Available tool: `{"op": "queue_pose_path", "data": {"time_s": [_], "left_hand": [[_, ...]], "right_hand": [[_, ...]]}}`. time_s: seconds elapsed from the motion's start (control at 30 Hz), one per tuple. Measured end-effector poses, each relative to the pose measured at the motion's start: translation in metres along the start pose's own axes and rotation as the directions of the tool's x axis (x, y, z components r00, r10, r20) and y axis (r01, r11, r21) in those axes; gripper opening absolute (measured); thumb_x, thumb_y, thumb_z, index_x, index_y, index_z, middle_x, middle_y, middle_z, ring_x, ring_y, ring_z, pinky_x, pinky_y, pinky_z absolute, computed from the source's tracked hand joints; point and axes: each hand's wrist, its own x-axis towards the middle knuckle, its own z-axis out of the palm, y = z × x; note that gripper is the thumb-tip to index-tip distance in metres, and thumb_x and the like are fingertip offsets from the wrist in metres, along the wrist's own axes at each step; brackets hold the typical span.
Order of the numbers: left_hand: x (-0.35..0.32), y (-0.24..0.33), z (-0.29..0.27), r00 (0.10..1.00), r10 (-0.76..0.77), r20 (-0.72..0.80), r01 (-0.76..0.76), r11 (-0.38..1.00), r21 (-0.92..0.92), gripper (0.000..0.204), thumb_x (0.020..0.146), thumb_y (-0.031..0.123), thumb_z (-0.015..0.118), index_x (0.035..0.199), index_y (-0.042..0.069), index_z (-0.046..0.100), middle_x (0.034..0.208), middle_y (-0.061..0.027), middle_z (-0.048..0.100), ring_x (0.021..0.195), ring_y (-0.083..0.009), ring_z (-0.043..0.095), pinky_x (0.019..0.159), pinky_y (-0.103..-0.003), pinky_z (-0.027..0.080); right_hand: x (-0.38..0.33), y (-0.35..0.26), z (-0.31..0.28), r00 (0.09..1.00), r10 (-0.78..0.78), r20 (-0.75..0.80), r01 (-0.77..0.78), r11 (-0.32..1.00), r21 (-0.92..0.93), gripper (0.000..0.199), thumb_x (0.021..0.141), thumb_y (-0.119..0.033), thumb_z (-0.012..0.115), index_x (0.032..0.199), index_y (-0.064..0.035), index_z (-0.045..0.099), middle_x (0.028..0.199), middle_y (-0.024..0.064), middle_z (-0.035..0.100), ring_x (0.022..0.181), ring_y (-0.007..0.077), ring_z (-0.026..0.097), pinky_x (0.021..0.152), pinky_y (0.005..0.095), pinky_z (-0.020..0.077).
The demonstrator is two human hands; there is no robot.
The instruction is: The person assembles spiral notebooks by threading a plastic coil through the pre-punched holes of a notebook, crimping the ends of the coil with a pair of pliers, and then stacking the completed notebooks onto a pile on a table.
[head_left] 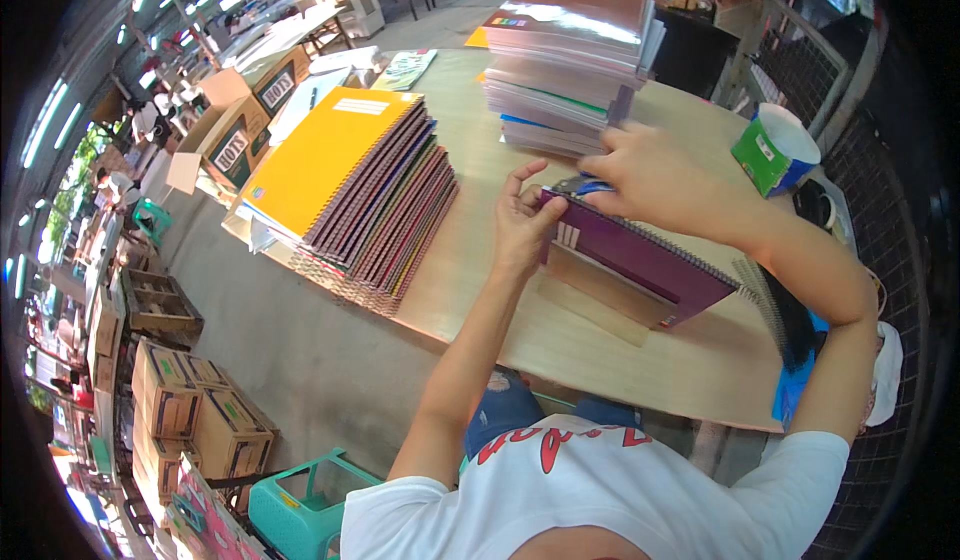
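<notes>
A purple spiral notebook [640, 262] stands on its long edge on the table, with its wire coil along the top. My left hand [522, 222] is closed on the notebook's left end, thumb against the cover. At that same end my right hand [655, 182] is closed around a blue-handled hand tool, which looks like pliers [582, 184]. The tool's jaws are at the end of the coil, partly hidden by my fingers. To the left rises a tall stack of spiral notebooks [385, 205], its top cover yellow. Behind my hands stands a stack of brown-covered books or sheets [570, 22].
Black plastic coils [775, 310] lie at the table's right edge, near a green and blue container [775, 150]. A wire mesh fence [880, 220] runs along the right. Cartons [190, 400] and a teal stool [305, 500] stand on the floor at left.
</notes>
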Motion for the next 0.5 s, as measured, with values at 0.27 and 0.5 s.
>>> {"op": "queue_pose_path", "data": {"time_s": [0.27,0.5], "left_hand": [[-0.004,0.012,0.017,0.996,0.008,-0.087,-0.001,0.997,0.072,0.067,0.081,-0.002,0.076,0.138,0.002,0.041,0.089,-0.0093,0.067,0.084,-0.0184,0.067,0.087,-0.032,0.052],[0.01,0.026,0.066,0.661,-0.075,0.747,-0.751,-0.071,0.657,0.045,0.074,0.019,0.075,0.117,0.026,0.069,0.104,-0.0035,0.068,0.104,-0.0245,0.063,0.104,-0.049,0.039]], "right_hand": [[-0.058,0.069,0.05,0.879,0.395,-0.267,-0.173,0.787,0.592,0.043,0.087,-0.037,0.069,0.113,-0.0035,0.071,0.097,0.0184,0.072,0.086,0.0272,0.069,0.077,0.0378,0.051],[-0.216,0.098,0.226,0.74,0.668,-0.074,-0.586,0.695,0.417,0.037,0.086,-0.025,0.069,0.116,-0.0043,0.069,0.106,0.0173,0.068,0.101,0.0359,0.062,0.091,0.0436,0.0474]]}}
